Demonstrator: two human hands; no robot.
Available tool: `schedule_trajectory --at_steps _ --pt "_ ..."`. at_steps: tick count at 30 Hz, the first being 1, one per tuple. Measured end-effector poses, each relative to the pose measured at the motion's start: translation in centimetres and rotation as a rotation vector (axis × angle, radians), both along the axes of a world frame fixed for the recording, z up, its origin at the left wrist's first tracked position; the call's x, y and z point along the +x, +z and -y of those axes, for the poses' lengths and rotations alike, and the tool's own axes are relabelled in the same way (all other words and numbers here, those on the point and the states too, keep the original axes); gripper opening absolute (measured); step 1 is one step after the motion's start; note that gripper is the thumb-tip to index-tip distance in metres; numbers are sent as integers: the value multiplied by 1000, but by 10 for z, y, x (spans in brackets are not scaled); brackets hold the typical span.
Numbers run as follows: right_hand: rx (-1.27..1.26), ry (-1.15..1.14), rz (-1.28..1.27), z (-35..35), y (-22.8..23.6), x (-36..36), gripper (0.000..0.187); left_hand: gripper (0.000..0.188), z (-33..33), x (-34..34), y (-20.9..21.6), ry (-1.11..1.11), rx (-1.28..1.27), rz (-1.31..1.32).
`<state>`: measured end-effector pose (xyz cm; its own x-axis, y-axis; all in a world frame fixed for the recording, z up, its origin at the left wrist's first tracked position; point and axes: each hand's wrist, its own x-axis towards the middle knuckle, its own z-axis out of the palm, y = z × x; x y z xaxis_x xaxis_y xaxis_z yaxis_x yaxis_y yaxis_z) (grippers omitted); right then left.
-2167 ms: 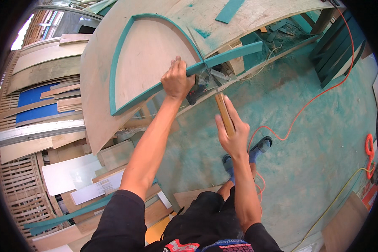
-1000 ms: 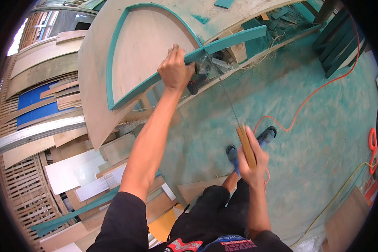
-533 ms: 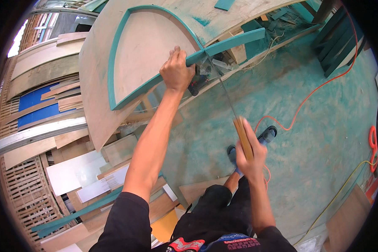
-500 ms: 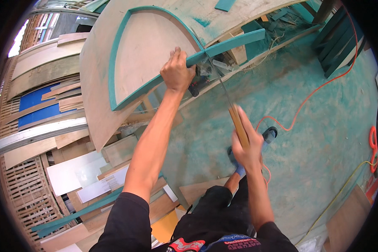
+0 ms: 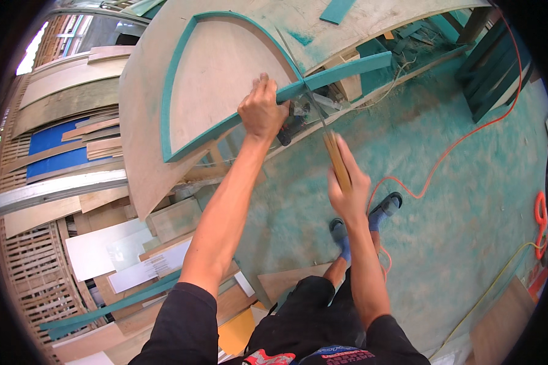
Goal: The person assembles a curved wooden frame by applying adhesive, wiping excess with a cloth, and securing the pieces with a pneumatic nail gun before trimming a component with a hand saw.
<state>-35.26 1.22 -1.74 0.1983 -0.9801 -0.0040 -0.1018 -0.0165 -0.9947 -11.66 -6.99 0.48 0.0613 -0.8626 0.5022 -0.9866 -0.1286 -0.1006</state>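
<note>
My left hand (image 5: 263, 115) is closed round the near strip of a teal curved wooden frame (image 5: 167, 106), its thumb on the outer side. The frame lies on a pale wooden table. In my right hand (image 5: 349, 188) is the wooden handle of a handsaw (image 5: 338, 164). The narrow saw blade crosses the teal wood at the frame's right corner, right of my left hand. Beyond the blade, a teal strip end (image 5: 353, 68) sticks out past the table edge. How deep the blade sits in the wood cannot be made out.
The pale tabletop (image 5: 145, 121) bears a loose teal offcut (image 5: 337, 10). Below its edge lie scraps and a dark tool (image 5: 286, 132). Wood boards (image 5: 73, 85) are stacked at left. An orange hose (image 5: 441, 159) runs over the teal-stained floor; dark panels (image 5: 490, 79) lean at right.
My right hand has pushed the saw forward and slightly left, so its handle is closer to the frame. My left hand keeps its grip on the frame. The view has shifted slightly.
</note>
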Motion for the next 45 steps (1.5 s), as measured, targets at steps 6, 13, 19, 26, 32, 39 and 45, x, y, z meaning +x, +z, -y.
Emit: schedule_trajectory --at_steps 6,13,19,26,32,39,45 --pt "-82 -9 -28 -39 -14 -31 63 36 -3 1 -5 47 4 -21" --pt "-105 -34 -15 -33 -8 -24 69 36 -1 5 -5 -2 -33 34" --pt "-53 3 -24 -23 -18 -17 71 39 -2 1 -2 53 53 -43" --pt "-64 3 -40 -63 -10 -51 72 36 -4 9 -7 6 -10 -4" --pt "-17 -4 59 0 -20 8 70 32 5 2 -2 2 -59 54" --pt "-85 -8 -54 -73 -28 -57 69 32 -9 5 -10 4 -40 34" --pt "14 0 13 14 -19 18 67 37 6 4 -3 4 4 27"
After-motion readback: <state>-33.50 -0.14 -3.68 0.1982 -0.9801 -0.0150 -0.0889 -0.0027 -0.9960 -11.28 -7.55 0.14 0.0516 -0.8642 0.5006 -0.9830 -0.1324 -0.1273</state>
